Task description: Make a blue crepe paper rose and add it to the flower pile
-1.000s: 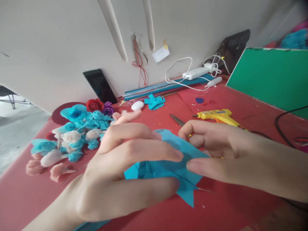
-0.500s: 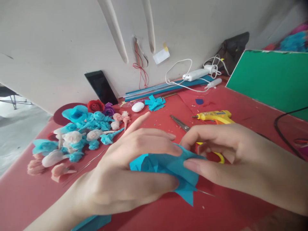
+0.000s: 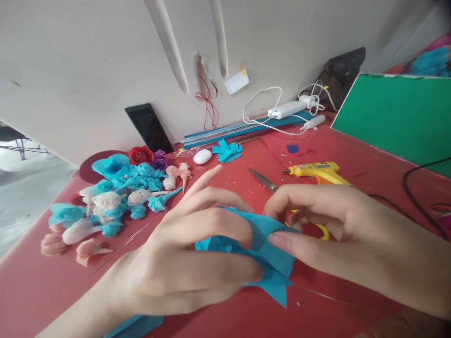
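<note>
Low in the middle of the head view, a piece of blue crepe paper [image 3: 262,234] is held between both hands, gathered and folded at its left part. My left hand [image 3: 197,253] is closed round the gathered part, its index finger stretched out. My right hand [image 3: 317,230] pinches the upper right edge between thumb and forefinger. A thin wire [image 3: 317,295] runs out from under the paper to the right. Scissors [image 3: 263,180] with yellow handles lie behind my right hand, which partly hides them. Another blue sheet [image 3: 137,325] lies beneath my left forearm.
Paper flowers [image 3: 107,201] in several colours are heaped at the left of the red table [image 3: 42,277]. A yellow glue gun [image 3: 315,171] lies beyond the scissors. A phone [image 3: 150,126] leans on the wall, a white power strip [image 3: 287,110] sits behind, and a green board [image 3: 398,117] stands right.
My left fingers have shifted on the blue paper and the index finger is bent more. The paper's lower corner has moved slightly down and right, and more wire shows.
</note>
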`<action>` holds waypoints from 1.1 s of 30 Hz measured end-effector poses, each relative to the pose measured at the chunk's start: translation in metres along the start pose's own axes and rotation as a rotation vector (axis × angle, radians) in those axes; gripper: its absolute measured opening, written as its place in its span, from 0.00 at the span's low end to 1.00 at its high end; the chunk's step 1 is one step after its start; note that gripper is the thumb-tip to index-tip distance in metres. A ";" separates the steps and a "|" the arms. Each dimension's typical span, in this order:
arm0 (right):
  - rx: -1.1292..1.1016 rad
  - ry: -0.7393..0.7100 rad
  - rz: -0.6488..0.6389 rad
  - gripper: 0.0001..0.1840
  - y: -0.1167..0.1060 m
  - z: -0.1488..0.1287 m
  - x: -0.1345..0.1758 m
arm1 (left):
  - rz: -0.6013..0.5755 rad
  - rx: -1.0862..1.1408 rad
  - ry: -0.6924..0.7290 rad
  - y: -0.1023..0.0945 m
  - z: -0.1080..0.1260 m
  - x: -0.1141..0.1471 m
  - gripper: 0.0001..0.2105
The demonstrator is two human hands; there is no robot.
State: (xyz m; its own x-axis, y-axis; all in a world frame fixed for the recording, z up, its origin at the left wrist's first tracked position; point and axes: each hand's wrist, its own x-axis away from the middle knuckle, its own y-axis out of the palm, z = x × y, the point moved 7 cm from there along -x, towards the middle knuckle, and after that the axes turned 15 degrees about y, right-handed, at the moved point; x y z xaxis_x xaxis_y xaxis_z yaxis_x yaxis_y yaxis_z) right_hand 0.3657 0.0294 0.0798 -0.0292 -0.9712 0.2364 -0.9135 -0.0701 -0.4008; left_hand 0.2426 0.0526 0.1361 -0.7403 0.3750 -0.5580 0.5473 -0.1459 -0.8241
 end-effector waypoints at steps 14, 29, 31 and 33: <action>0.027 -0.130 0.306 0.08 -0.052 -0.020 0.003 | 0.090 0.115 -0.032 -0.005 -0.001 0.009 0.11; 0.626 0.413 0.654 0.11 -0.135 0.138 -0.025 | 0.192 0.051 -0.073 -0.001 -0.010 0.020 0.08; 0.541 0.421 0.651 0.11 -0.139 0.149 -0.030 | 0.191 0.007 -0.065 -0.003 -0.009 0.021 0.07; 0.414 0.373 0.679 0.10 -0.142 0.150 -0.030 | 0.186 -0.127 -0.083 -0.009 -0.009 0.023 0.07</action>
State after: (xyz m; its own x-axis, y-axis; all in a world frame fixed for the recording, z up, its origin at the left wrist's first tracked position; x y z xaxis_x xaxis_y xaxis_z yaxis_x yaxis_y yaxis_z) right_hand 0.5567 0.0345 -0.0032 -0.7096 -0.7007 0.0748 -0.4321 0.3488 -0.8316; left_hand 0.2240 0.0708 0.1309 -0.6485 0.2749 -0.7098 0.7183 -0.0877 -0.6902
